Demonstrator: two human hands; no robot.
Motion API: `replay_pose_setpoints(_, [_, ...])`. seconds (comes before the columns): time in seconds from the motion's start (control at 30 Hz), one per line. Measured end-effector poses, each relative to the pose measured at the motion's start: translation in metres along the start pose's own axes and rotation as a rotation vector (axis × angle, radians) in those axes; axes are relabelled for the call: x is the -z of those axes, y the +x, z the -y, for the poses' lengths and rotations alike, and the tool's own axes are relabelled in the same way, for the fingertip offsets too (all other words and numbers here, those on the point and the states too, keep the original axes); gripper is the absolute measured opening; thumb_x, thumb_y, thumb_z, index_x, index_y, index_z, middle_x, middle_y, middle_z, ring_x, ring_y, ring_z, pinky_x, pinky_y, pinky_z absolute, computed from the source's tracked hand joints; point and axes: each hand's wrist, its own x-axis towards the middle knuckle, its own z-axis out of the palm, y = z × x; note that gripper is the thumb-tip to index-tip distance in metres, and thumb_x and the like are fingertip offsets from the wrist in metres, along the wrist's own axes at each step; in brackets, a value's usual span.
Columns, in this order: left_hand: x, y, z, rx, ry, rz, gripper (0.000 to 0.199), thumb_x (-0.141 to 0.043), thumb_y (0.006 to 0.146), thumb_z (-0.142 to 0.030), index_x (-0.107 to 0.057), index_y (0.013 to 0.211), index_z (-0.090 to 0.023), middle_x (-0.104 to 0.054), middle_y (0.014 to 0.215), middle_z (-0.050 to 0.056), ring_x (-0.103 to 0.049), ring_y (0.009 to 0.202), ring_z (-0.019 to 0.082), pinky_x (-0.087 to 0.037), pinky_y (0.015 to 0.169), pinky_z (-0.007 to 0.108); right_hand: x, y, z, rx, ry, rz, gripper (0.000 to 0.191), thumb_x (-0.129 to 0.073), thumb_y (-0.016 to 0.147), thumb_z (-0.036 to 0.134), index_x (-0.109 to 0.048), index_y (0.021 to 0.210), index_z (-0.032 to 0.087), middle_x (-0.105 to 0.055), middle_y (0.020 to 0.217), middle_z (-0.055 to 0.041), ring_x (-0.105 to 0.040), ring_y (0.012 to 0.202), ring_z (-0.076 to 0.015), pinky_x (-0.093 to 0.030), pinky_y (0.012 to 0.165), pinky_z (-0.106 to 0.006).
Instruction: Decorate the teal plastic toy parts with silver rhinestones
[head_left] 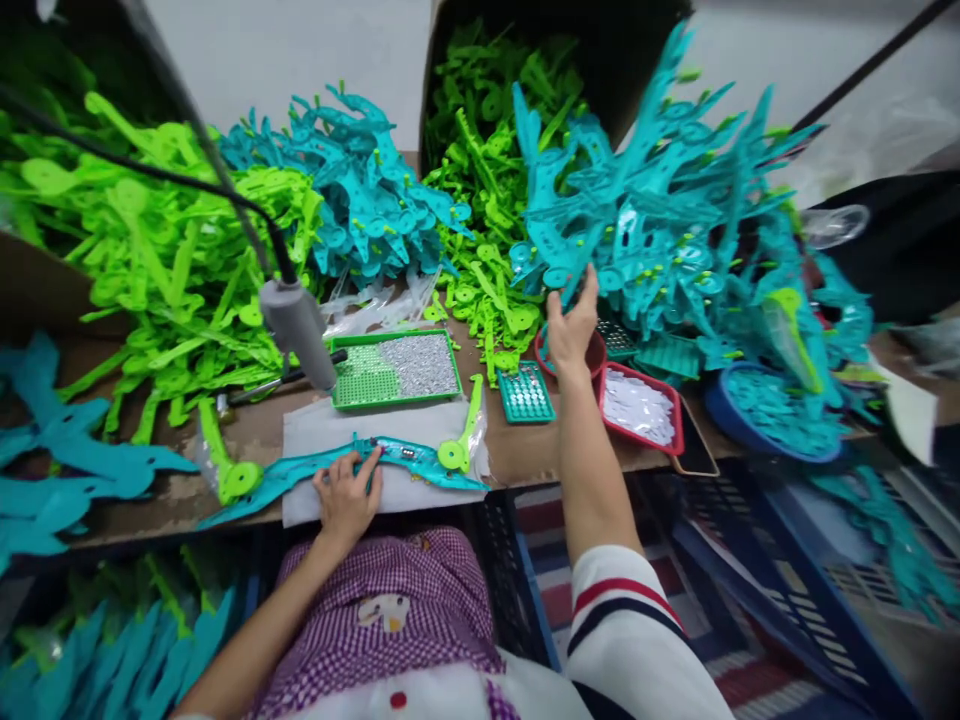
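Observation:
A long teal plastic part (300,467) with green plastic pieces (453,455) at its ends lies across a white cloth at the bench edge. My left hand (349,497) rests over its middle, fingers curled onto it and holding it down. My right hand (573,325) is stretched out to the large pile of teal plastic parts (660,220). Its thumb and fingers close around a teal piece at the pile's lower left; the fingertips are partly hidden there.
A grey electric screwdriver (296,330) hangs over a green tray of small screws (420,365). Nearby stand a small teal tray (525,392), a red tray of white pieces (637,408) and a blue bowl (780,410). Green parts (150,240) are heaped at left.

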Motion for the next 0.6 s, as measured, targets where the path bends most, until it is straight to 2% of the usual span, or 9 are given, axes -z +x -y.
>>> replay_pose_setpoints(0.07, [0.002,0.0,-0.001,0.015,-0.008,0.024,0.036,-0.049,0.094,-0.03,-0.069,0.123,-0.03,-0.067,0.111,0.014,-0.056,0.104,0.028,-0.031,0.096,0.048,-0.001,-0.004,-0.002,-0.017,0.076,0.015,0.062,-0.036,0.094,0.038,-0.024,0.15,0.013,-0.044,0.149,-0.02,-0.046,0.137,-0.0247,-0.036,0.113,-0.047])
replay_pose_setpoints(0.17, [0.0,0.001,0.0,0.023,-0.023,0.028,0.035,-0.051,0.093,-0.031,-0.068,0.124,-0.031,-0.066,0.113,0.012,-0.055,0.106,0.028,-0.031,0.097,0.047,-0.004,-0.009,-0.007,-0.118,0.149,-0.018,0.055,-0.038,0.093,0.029,-0.034,0.143,0.006,-0.047,0.144,-0.0251,-0.047,0.136,-0.0256,-0.031,0.115,-0.045])
replay_pose_setpoints(0.23, [-0.002,0.0,0.001,0.024,-0.025,0.011,0.035,-0.052,0.093,-0.031,-0.068,0.124,-0.031,-0.066,0.113,0.012,-0.055,0.106,0.028,-0.031,0.097,0.046,-0.005,-0.014,-0.009,-0.13,0.174,-0.024,0.048,-0.04,0.09,0.023,-0.043,0.135,0.007,-0.051,0.139,-0.0235,-0.049,0.132,-0.0256,-0.03,0.115,-0.046])
replay_pose_setpoints(0.33, [-0.003,0.0,0.003,0.017,-0.027,-0.004,0.035,-0.051,0.094,-0.031,-0.067,0.125,-0.032,-0.066,0.113,0.012,-0.055,0.107,0.027,-0.031,0.096,0.045,-0.003,-0.027,-0.005,-0.098,0.221,-0.023,0.037,-0.044,0.088,0.025,-0.052,0.122,0.011,-0.059,0.125,-0.0191,-0.056,0.119,-0.0246,-0.036,0.11,-0.045])
replay_pose_setpoints(0.43, [-0.001,0.0,0.004,0.012,-0.032,0.009,0.035,-0.051,0.094,-0.032,-0.067,0.125,-0.031,-0.066,0.114,0.012,-0.055,0.108,0.027,-0.031,0.097,0.045,0.0,-0.04,-0.001,-0.104,0.315,-0.114,0.032,-0.045,0.088,0.028,-0.051,0.115,0.011,-0.061,0.116,-0.0173,-0.06,0.109,-0.0231,-0.044,0.103,-0.042])
replay_pose_setpoints(0.53, [0.001,-0.001,0.006,0.018,-0.035,0.026,0.036,-0.049,0.095,-0.032,-0.067,0.126,-0.031,-0.065,0.116,0.012,-0.054,0.109,0.028,-0.03,0.098,0.046,0.006,-0.045,-0.004,-0.133,0.401,-0.206,0.03,-0.044,0.086,0.024,-0.044,0.115,0.014,-0.06,0.111,-0.013,-0.063,0.102,-0.0208,-0.048,0.099,-0.043])
replay_pose_setpoints(0.6, [0.002,0.0,0.007,0.022,-0.031,0.04,0.037,-0.048,0.095,-0.033,-0.066,0.127,-0.031,-0.064,0.117,0.013,-0.053,0.11,0.029,-0.03,0.098,0.046,0.015,-0.048,-0.006,-0.119,0.424,-0.189,0.031,-0.04,0.089,0.024,-0.041,0.119,0.017,-0.058,0.113,-0.0106,-0.062,0.104,-0.0204,-0.048,0.1,-0.047])
